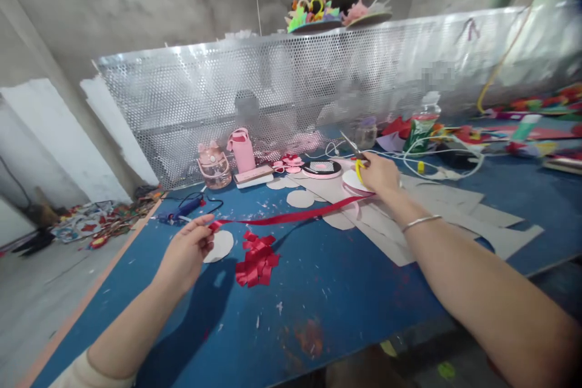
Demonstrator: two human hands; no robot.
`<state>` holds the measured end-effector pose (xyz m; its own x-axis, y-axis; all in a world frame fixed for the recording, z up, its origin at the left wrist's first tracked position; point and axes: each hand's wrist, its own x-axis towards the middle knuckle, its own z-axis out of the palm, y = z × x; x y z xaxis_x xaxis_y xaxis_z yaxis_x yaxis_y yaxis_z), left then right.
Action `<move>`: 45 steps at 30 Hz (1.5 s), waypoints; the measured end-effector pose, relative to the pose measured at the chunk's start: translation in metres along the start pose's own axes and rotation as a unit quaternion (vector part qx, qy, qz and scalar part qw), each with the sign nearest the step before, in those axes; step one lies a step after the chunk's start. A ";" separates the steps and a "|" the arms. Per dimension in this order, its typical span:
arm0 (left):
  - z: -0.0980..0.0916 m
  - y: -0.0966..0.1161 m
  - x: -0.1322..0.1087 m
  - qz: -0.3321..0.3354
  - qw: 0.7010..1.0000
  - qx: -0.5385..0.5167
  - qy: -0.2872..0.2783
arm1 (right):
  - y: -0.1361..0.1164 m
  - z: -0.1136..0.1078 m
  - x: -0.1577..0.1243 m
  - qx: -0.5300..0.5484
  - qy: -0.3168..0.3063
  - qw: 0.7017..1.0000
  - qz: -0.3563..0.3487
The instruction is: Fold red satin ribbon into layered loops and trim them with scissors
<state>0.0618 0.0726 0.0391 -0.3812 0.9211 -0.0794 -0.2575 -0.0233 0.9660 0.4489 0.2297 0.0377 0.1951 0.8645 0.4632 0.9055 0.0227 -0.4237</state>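
A red ribbon (291,217) stretches across the blue table, its left end pinched in my left hand (188,251). My right hand (379,176) is closed around scissors with yellow handles (360,170), their blades pointing up and away from me. The ribbon's right end runs to a white spool (357,183) under my right hand, partly hidden by it. Between my hands and nearer to me lies a pile of short red ribbon pieces (257,259). A white paper disc (220,246) lies on the table beside my left hand.
A blue glue gun (179,213) lies at the left edge. A pink bottle (242,150), a clear jar (214,168) and a round black-and-pink case (322,168) stand along the perforated metal screen (282,85). Grey cardboard sheets (436,212) and white cables (409,160) spread to the right.
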 end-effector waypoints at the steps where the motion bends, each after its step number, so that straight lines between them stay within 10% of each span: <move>1: 0.001 -0.002 -0.002 -0.008 1.000 0.015 -0.007 | -0.012 -0.003 -0.004 0.044 0.007 0.999 0.001; 9: 0.013 -0.016 -0.023 0.002 0.994 0.022 -0.108 | -0.131 0.005 -0.094 0.389 -0.271 0.873 -0.112; 14: 0.021 -0.020 -0.036 0.012 0.991 -0.031 -0.127 | -0.156 0.013 -0.145 0.662 -0.389 0.640 -0.003; 18: 0.024 -0.030 -0.040 -0.012 0.989 -0.053 -0.138 | -0.156 0.015 -0.152 0.721 -0.379 0.580 0.010; 27: 0.016 -0.049 -0.039 0.001 0.970 -0.012 -0.245 | -0.147 0.016 -0.136 0.683 -0.384 0.617 -0.079; 41: 0.023 -0.047 -0.020 -0.017 0.964 0.056 -0.260 | -0.147 0.033 -0.139 0.689 -0.383 0.613 -0.061; 45: 0.019 -0.044 -0.014 -0.019 0.963 0.045 -0.267 | -0.141 0.025 -0.127 0.612 -0.386 0.688 -0.058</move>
<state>0.0954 0.0682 0.0019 0.1429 0.9897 -0.0004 -0.1748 0.0257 0.9843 0.2867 0.1296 0.0192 -0.5373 0.8197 0.1984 -0.1902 0.1114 -0.9754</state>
